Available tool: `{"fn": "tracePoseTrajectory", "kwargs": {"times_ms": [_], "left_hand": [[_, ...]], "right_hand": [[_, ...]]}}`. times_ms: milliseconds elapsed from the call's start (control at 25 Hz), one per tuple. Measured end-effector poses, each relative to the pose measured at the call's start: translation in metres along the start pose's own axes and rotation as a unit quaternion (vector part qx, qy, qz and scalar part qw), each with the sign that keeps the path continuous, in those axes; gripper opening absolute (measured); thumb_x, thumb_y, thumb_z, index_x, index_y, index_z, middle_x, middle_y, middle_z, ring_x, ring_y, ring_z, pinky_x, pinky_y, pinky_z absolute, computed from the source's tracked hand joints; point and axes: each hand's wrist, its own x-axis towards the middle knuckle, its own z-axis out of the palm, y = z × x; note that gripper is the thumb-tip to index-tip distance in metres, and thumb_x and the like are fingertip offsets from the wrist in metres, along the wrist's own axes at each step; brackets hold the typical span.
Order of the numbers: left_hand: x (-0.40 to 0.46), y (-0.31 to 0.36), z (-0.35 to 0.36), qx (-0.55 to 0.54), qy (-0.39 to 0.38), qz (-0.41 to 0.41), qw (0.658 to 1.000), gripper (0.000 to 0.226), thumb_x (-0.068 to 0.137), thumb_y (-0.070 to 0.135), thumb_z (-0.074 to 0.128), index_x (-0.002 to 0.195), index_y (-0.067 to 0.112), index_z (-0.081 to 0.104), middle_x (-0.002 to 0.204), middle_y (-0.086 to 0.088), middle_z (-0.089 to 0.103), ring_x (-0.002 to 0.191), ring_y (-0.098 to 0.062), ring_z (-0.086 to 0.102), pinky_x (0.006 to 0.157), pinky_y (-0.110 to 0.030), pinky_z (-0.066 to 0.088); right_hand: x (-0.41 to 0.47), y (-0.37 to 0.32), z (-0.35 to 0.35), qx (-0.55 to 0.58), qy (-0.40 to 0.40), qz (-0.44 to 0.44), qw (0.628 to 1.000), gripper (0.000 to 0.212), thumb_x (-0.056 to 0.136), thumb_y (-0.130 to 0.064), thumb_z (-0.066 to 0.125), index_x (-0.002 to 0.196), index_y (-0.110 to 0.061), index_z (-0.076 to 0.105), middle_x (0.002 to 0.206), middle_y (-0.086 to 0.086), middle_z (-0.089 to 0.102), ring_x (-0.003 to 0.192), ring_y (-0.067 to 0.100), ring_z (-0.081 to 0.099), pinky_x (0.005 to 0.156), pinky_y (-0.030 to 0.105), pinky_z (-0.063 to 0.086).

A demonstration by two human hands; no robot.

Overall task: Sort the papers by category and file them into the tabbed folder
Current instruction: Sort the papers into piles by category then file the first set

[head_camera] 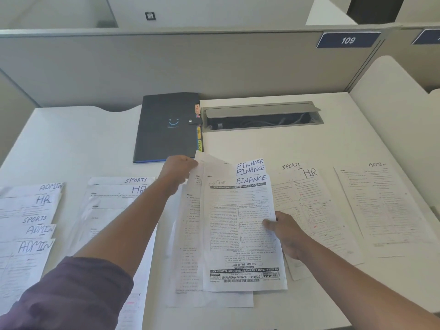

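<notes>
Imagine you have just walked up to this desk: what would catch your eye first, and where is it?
First, the two hands at the centre: the left hand grips the top left corner and the right hand the right edge of a stack of FINANCE papers. Behind them lies a closed black tabbed folder. Sheets marked ADMIN, HR and SPORTS spread to both sides.

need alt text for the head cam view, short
Two hands hold a stack of FINANCE papers on a white desk: left hand grips the top left corner, right hand the right edge. A shut black folder lies behind.
</notes>
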Motion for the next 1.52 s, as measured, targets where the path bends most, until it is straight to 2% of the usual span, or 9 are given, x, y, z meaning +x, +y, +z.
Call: {"fn": "tracePoseTrajectory", "kwargs": {"times_ms": [120,280,440,600,800,920,1080,1240,1520], "left_hand": [[-0.022,0.013,-0.005,0.007,0.035,0.07,0.997,0.023,0.094,0.02,0.066,0.084,0.001,0.072,0.096,-0.012,0.077,0.079,-0.022,0.062,0.07,-0.034,0.05],[-0.06,0.032,-0.007,0.007,0.074,0.148,0.986,0.024,0.095,0.021,0.064,0.074,0.012,0.072,0.084,0.001,0.077,0.08,-0.017,0.072,0.069,-0.033,0.056],[-0.089,0.048,-0.007,0.03,0.135,0.228,0.964,0.021,0.094,0.026,0.063,0.074,0.022,0.07,0.076,0.007,0.073,0.071,-0.017,0.066,0.062,-0.031,0.051],[-0.12,0.064,-0.005,0.084,0.204,0.312,0.924,0.018,0.101,0.027,0.058,0.086,0.02,0.065,0.076,0.006,0.069,0.067,-0.016,0.059,0.059,-0.027,0.045],[-0.172,0.097,-0.004,0.134,0.27,0.396,0.867,0.014,0.106,0.021,0.051,0.093,0.02,0.056,0.066,0.004,0.057,0.062,-0.015,0.048,0.059,-0.033,0.037],[-0.203,0.122,-0.009,0.113,0.299,0.43,0.844,0.018,0.106,0.023,0.052,0.09,0.033,0.053,0.067,0.015,0.06,0.06,-0.003,0.049,0.059,-0.025,0.038],[-0.234,0.15,-0.006,0.069,0.316,0.445,0.835,0.023,0.106,0.028,0.052,0.086,0.04,0.052,0.071,0.03,0.062,0.065,0.005,0.052,0.063,-0.023,0.042],[-0.237,0.149,0.004,0.042,0.306,0.419,0.854,0.021,0.106,0.029,0.053,0.087,0.037,0.057,0.069,0.026,0.066,0.06,0.003,0.056,0.058,-0.02,0.046],[-0.213,0.108,0.039,-0.036,0.283,0.188,0.94,0.022,0.104,0.031,0.056,0.085,0.023,0.066,0.075,0.008,0.069,0.06,-0.01,0.06,0.057,-0.025,0.047]], "right_hand": [[-0.005,-0.006,-0.007,0.003,0.009,-0.013,1.0,0.021,0.105,-0.005,0.058,0.12,-0.01,0.071,0.116,0.005,0.077,0.104,0.022,0.072,0.072,0.03,0.055],[-0.004,-0.007,-0.02,-0.003,0.017,-0.025,1.0,0.022,0.105,-0.006,0.058,0.122,-0.01,0.071,0.118,0.005,0.076,0.108,0.026,0.071,0.074,0.032,0.055],[-0.002,-0.007,-0.028,-0.005,0.011,-0.039,0.999,0.023,0.104,-0.005,0.058,0.122,-0.01,0.071,0.119,0.007,0.076,0.11,0.029,0.071,0.083,0.039,0.057],[-0.006,-0.014,-0.041,-0.012,-0.006,-0.061,0.998,0.023,0.104,-0.005,0.057,0.12,-0.011,0.072,0.118,0.006,0.077,0.11,0.031,0.072,0.098,0.051,0.057],[-0.019,-0.022,-0.061,0.005,-0.011,-0.092,0.996,0.023,0.104,-0.005,0.057,0.119,-0.014,0.072,0.113,0.002,0.078,0.104,0.026,0.073,0.077,0.038,0.058],[-0.026,-0.028,-0.075,0.017,-0.004,-0.12,0.993,0.022,0.105,-0.007,0.057,0.118,-0.016,0.073,0.113,0.002,0.077,0.103,0.026,0.073,0.076,0.039,0.058],[-0.036,-0.038,-0.093,0.029,-0.004,-0.159,0.987,0.021,0.104,-0.01,0.058,0.116,-0.016,0.074,0.114,0.003,0.079,0.104,0.029,0.074,0.09,0.049,0.061],[-0.047,-0.046,-0.107,0.06,-0.02,-0.184,0.981,0.018,0.103,-0.011,0.061,0.115,-0.014,0.074,0.11,0.003,0.079,0.101,0.026,0.075,0.078,0.04,0.062],[-0.058,-0.042,-0.108,0.152,-0.076,-0.162,0.972,0.019,0.097,-0.008,0.071,0.115,-0.004,0.072,0.11,0.012,0.079,0.1,0.033,0.076,0.074,0.041,0.062]]}}
